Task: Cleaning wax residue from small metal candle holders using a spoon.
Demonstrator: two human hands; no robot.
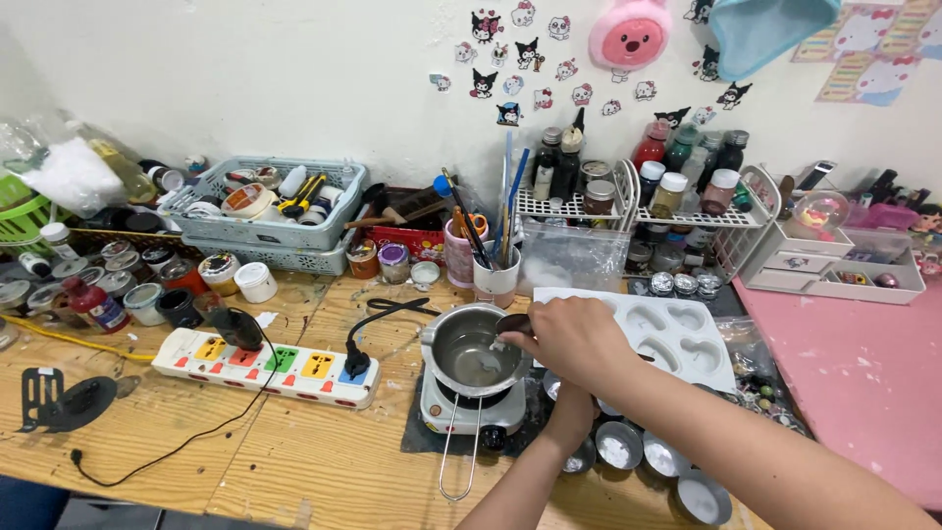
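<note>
A small metal pot (469,355) with a little pale liquid in it sits on a white mini hot plate (471,409), its wire handle (457,461) pointing toward me. My right hand (574,341) is closed on a dark spoon (511,322) whose end rests over the pot's right rim. My left hand (572,404) reaches up beneath the right wrist, and its fingers are hidden. A white mould with heart-shaped cavities (677,337) lies just right of the hands. Several small round metal tins (619,448) holding white material stand below them.
A white power strip (265,364) with black plugs lies left of the hot plate. Behind are a cup of brushes (496,278), a grey basket (267,214), paint jars (147,299) and a wire rack of bottles (628,191). A pink surface (854,378) borders the right.
</note>
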